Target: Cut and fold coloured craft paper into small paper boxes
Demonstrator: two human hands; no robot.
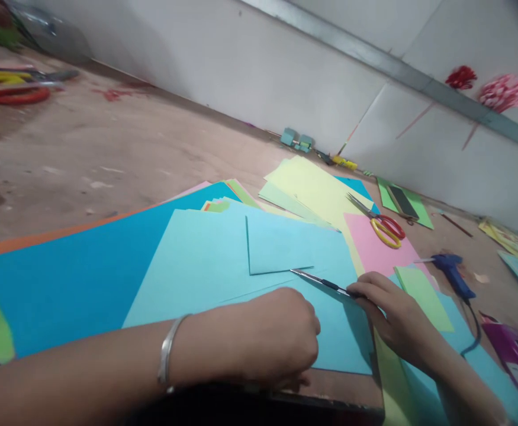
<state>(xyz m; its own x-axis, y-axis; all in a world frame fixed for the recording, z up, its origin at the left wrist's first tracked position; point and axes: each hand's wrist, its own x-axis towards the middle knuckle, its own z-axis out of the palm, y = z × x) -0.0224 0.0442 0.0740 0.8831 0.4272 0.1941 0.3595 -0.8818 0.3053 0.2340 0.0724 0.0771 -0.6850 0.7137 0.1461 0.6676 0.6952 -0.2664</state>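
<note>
Silver and black, a slim pointed tool (323,283) sits pinched in the fingertips of the right hand (376,302), which reaches in from the near right over light-blue paper. The left hand (280,337) is curled into a loose fist at the near edge, a silver bracelet (167,355) at its wrist; its palm is turned away, so whether it grips anything cannot be told.

Folded light-blue paper (280,244) lies to the left and slightly far of the right hand, and just beyond the knuckles of the left, which is the nearer of the two. Its long axis runs roughly left to right. The tool slants from the right hand toward the far left — its tip meets the near edge of the fold in this view, though actual contact is hard to judge.

Beneath the fold spreads a larger light-blue sheet (187,254), with a deep-blue sheet (76,260) to its left. To the right, a pale green piece (425,299) lies just beside the right hand. Farther out, red-and-yellow scissors (387,229) rest partly on a pink sheet (365,236) — and a blue glue gun (454,272) lies to their near right, by a purple object (510,349).
</note>
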